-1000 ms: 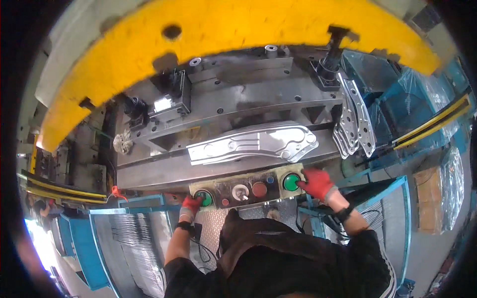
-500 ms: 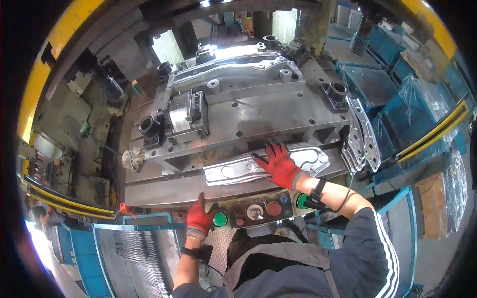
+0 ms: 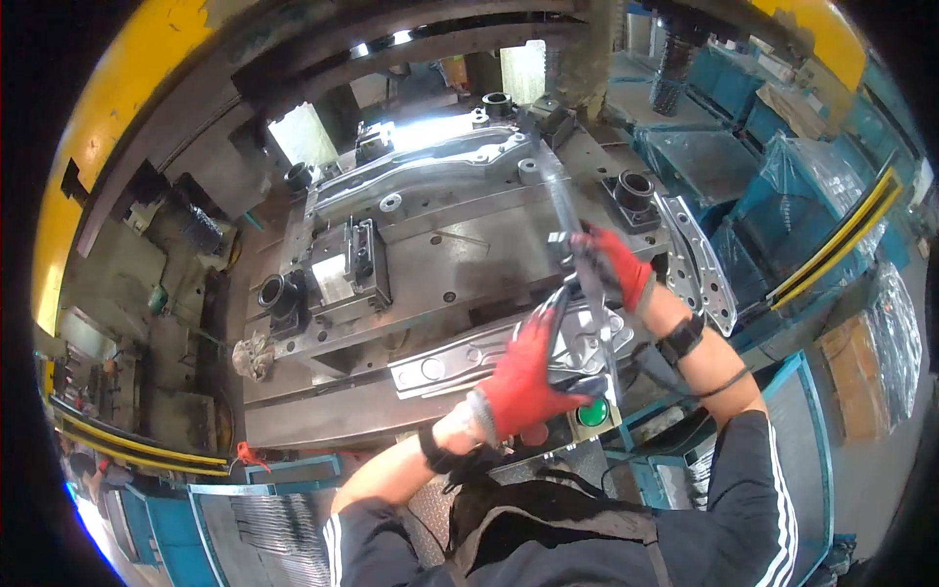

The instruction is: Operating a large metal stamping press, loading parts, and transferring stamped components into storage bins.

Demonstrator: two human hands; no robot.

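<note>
In front of me a long stamped metal part (image 3: 559, 191) is held nearly edge-on, running from near the front control box up over the die plate; motion blurs it. My right hand (image 3: 623, 266), in a red glove, grips it around the middle. Lower down, my left hand (image 3: 528, 377), also red-gloved, has its fingers and thumb around the near end. Beneath lie flat stamped metal parts (image 3: 430, 370) on the front ledge, partly hidden by my left hand. Another formed part (image 3: 421, 161) rests on the far die.
Perforated metal parts (image 3: 699, 264) lean at the die's right corner. Guide bushings (image 3: 634, 191) and a clamp block (image 3: 342, 269) rise from the plate. A green button (image 3: 592, 411) sits at the front. Racked parts (image 3: 279, 528) stand lower left. Yellow-black guard bars (image 3: 841, 240) flank both sides.
My left hand has moved from beside the left green button up and right onto the metal part. My right hand has lifted a part off the front ledge and tipped it edge-on.
</note>
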